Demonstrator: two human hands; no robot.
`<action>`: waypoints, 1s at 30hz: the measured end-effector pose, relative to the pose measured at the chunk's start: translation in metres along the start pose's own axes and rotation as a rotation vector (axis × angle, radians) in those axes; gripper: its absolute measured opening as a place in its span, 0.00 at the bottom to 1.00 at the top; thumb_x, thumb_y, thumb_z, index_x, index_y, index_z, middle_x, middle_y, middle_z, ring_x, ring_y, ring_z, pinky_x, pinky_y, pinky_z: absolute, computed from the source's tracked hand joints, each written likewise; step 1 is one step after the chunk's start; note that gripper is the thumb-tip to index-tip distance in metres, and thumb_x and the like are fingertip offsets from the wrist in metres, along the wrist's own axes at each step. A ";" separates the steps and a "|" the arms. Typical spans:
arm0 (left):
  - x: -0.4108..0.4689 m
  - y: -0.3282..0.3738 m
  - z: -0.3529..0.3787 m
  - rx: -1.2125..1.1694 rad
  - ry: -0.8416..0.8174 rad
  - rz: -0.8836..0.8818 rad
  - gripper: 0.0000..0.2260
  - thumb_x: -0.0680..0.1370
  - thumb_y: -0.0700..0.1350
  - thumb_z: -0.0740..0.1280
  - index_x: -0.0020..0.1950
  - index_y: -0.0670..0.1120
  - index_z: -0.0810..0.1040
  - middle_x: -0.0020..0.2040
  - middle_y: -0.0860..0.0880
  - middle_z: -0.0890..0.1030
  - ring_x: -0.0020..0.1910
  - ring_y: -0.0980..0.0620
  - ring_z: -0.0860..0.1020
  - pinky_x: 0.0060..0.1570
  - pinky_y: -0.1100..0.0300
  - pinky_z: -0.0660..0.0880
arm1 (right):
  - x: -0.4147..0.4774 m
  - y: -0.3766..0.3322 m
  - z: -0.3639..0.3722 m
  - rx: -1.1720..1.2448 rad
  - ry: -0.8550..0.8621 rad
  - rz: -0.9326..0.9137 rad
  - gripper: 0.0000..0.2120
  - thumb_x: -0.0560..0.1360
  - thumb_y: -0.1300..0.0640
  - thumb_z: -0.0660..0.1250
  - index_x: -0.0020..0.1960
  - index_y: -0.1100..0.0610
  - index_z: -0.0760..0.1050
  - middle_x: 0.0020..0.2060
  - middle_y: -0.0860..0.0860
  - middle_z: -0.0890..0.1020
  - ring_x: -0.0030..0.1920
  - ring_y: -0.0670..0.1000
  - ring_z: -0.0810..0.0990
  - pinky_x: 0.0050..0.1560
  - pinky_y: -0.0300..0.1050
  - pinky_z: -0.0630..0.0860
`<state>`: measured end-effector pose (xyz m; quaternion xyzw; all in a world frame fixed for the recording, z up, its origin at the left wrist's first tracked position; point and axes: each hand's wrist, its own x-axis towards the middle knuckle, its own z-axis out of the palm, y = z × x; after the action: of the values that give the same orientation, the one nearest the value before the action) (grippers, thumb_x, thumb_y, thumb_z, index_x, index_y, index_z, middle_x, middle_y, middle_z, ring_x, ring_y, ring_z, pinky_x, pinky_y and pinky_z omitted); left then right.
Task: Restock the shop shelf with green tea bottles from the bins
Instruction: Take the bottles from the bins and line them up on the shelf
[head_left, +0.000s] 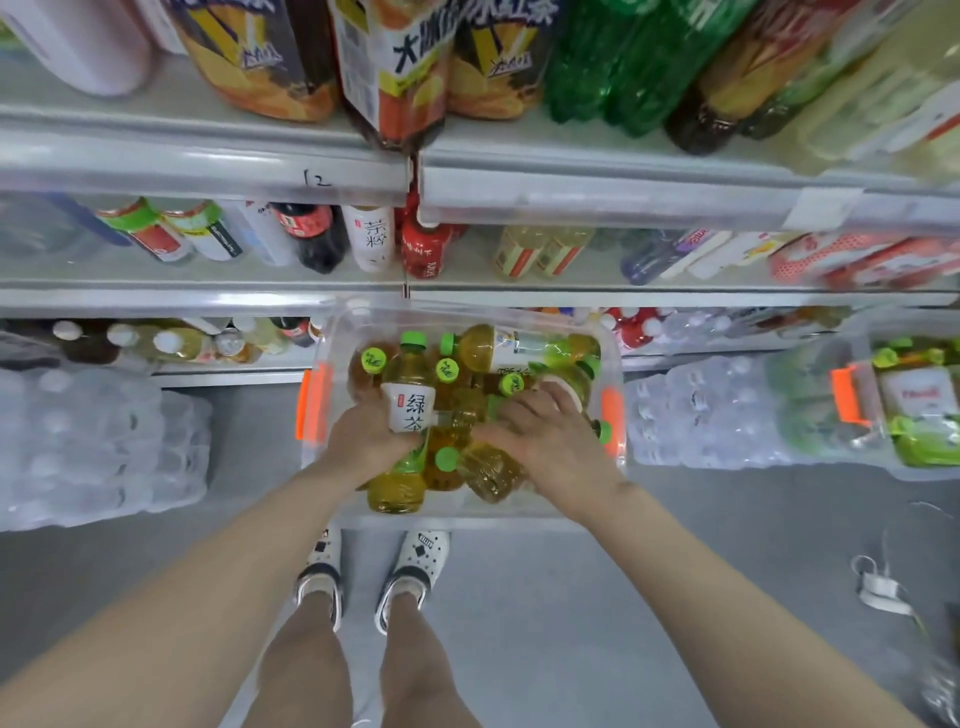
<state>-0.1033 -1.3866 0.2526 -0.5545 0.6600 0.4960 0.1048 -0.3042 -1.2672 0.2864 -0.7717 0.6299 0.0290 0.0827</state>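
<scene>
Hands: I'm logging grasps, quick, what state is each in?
Left hand: holding a green tea bottle.
Right hand: on loose bottles, grip cannot be told.

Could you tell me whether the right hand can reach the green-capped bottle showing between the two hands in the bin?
Probably yes: the right hand rests on bottles just beside that green-capped bottle, its cap is uncovered, and the clear bin is open on top.

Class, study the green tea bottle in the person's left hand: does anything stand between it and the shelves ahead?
The left hand grips the green tea bottle. Only the far wall of the bin lies between it and the shelves. Above that rim, nothing visible blocks the way, though other drinks crowd the shelf fronts.
</scene>
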 end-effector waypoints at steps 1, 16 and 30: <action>-0.003 0.001 -0.002 -0.016 0.007 0.012 0.26 0.73 0.47 0.74 0.66 0.47 0.65 0.60 0.44 0.80 0.56 0.43 0.80 0.52 0.55 0.76 | 0.001 -0.001 0.003 -0.020 -0.024 -0.025 0.31 0.58 0.66 0.76 0.60 0.48 0.80 0.53 0.56 0.82 0.58 0.62 0.79 0.62 0.68 0.71; -0.023 -0.017 -0.022 -0.216 0.021 -0.048 0.21 0.73 0.46 0.73 0.61 0.52 0.67 0.50 0.53 0.78 0.47 0.51 0.80 0.38 0.61 0.73 | 0.030 -0.024 0.012 0.766 0.279 1.105 0.34 0.69 0.50 0.78 0.66 0.59 0.66 0.62 0.57 0.73 0.61 0.57 0.75 0.60 0.55 0.75; -0.064 0.013 -0.056 -0.170 0.104 0.046 0.30 0.70 0.45 0.76 0.67 0.49 0.66 0.52 0.54 0.77 0.48 0.52 0.77 0.39 0.61 0.74 | 0.040 -0.021 -0.033 1.277 0.028 1.065 0.30 0.72 0.55 0.76 0.68 0.53 0.65 0.60 0.51 0.79 0.62 0.54 0.78 0.63 0.52 0.75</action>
<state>-0.0676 -1.3904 0.3308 -0.5709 0.6327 0.5231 0.0115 -0.2778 -1.3077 0.3145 -0.1754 0.8070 -0.3085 0.4720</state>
